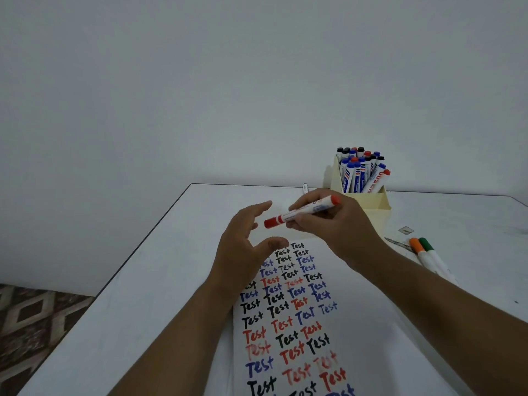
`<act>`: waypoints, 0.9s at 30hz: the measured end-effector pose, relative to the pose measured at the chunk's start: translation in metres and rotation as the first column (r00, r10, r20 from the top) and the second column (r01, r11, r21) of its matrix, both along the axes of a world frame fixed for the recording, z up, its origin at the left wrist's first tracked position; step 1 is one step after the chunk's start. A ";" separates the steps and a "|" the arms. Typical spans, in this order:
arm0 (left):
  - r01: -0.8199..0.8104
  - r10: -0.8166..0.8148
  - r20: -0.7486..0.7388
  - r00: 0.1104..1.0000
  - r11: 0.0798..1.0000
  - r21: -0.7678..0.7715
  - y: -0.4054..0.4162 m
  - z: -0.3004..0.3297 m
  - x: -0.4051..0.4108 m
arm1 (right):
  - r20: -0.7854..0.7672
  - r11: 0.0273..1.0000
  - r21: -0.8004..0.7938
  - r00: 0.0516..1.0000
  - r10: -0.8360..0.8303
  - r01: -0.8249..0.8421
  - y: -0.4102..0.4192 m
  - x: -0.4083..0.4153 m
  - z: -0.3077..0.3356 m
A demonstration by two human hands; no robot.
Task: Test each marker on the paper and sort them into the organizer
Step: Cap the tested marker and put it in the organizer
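White table [160, 267], right hand [337, 227] gripping red marker [303, 212]

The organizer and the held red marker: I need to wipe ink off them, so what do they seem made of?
The organizer looks like matte cream plastic, judging by its thin, straight walls, though coated card is possible. The red marker in the right hand looks like smooth, slightly glossy plastic with a printed white barrel.
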State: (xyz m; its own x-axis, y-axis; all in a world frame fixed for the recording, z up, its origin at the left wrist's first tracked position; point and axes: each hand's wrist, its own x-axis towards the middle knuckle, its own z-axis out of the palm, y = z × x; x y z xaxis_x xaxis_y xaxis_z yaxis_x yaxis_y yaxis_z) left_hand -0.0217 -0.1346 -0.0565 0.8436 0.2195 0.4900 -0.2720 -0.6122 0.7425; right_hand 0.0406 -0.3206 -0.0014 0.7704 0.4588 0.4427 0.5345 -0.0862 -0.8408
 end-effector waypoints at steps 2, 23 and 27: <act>0.003 -0.004 0.015 1.000 0.998 0.069 -0.002 0.001 -0.002 | -0.132 0.992 0.115 0.989 0.067 -0.052 -0.001 -0.006 0.002; 0.130 -0.136 0.034 0.990 0.981 0.144 -0.010 0.006 -0.007 | -0.233 0.997 0.052 0.971 -0.049 0.063 -0.018 -0.025 0.006; 0.142 -0.130 -0.081 0.988 0.977 0.158 -0.001 0.001 -0.008 | -0.464 0.961 0.243 0.886 -0.002 0.130 -0.027 -0.029 0.003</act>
State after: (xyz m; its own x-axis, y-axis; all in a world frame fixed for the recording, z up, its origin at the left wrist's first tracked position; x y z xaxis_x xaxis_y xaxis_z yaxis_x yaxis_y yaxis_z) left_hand -0.0292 -0.1359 -0.0551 0.8934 0.0223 0.4488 -0.3122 -0.6875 0.6556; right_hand 0.0120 -0.3473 0.0020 0.9391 0.3177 0.1308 0.0874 0.1471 -0.9853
